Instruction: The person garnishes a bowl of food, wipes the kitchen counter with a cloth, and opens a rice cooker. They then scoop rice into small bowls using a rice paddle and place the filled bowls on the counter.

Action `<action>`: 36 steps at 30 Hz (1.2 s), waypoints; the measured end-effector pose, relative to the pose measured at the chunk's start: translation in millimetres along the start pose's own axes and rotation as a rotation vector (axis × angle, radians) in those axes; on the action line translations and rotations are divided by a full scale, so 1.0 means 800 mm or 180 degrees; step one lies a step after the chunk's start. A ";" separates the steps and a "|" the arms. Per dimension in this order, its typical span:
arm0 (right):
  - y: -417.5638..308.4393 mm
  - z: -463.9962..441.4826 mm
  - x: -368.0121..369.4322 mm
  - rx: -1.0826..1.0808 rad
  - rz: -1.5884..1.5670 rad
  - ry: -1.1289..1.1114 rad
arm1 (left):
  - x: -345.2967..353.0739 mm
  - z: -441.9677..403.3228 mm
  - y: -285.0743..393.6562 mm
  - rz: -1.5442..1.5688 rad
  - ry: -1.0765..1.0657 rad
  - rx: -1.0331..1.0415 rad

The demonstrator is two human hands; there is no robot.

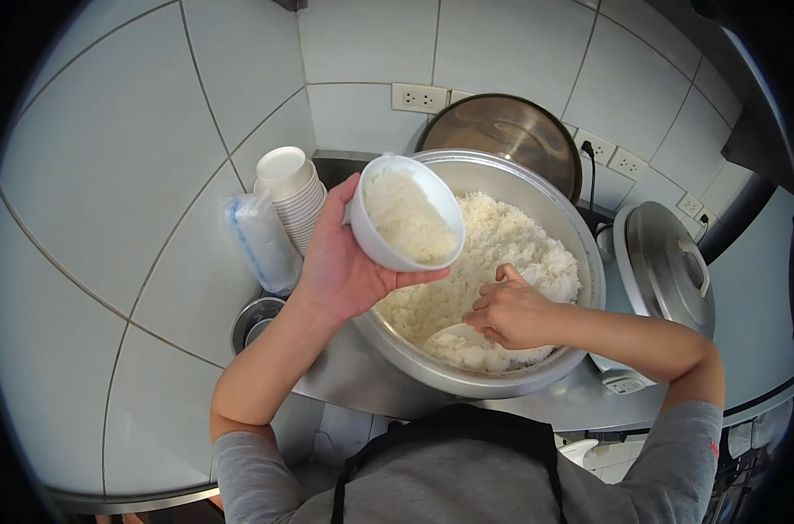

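Observation:
My left hand (351, 278) grips a white bowl (381, 248) from below and the side, tilted toward me above the left rim of a large metal pot (589, 262). White rice (405, 214) fills much of the bowl. Cooked rice (493, 223) is heaped in the pot, higher toward the back and right. Inside the pot, low over the rice near its front, my right hand (512, 313) is closed on a white rice scoop (530, 275). Its handle end shows above my fingers; the rest is partly hidden by my hand and the rice.
A stack of white paper cups (294, 196) and a clear plastic sleeve (264, 244) stand left, above a small metal container (255, 323). A round lid (501, 131) leans behind the pot. Right is a rice cooker with a metal lid (667, 262). Wall sockets (419, 98) line the tiles.

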State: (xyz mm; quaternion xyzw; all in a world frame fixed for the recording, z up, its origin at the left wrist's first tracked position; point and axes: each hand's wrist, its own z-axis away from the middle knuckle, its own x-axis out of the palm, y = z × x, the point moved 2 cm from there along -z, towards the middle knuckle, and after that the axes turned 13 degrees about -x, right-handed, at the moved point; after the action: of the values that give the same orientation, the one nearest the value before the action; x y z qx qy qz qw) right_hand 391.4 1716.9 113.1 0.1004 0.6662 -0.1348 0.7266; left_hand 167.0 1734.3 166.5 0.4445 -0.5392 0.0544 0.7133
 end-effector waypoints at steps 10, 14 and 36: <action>0.065 0.039 -0.042 0.1266 -0.2180 -0.0134 | -0.044 0.005 -0.010 -0.0309 0.0763 -0.0308; 0.104 0.037 -0.108 0.1577 -0.1465 0.0582 | -0.050 -0.011 -0.012 -0.0078 0.0930 -0.0282; 0.156 -0.008 -0.108 0.1244 -0.3929 0.2001 | -0.058 -0.027 0.028 0.0238 0.0640 0.0102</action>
State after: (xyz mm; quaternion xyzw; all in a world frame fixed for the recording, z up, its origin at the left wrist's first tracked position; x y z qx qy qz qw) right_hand 420.0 1841.8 194.1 -0.1322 0.7428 -0.6024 0.2606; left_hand 151.0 1781.6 140.9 0.4277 -0.4802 0.1338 0.7540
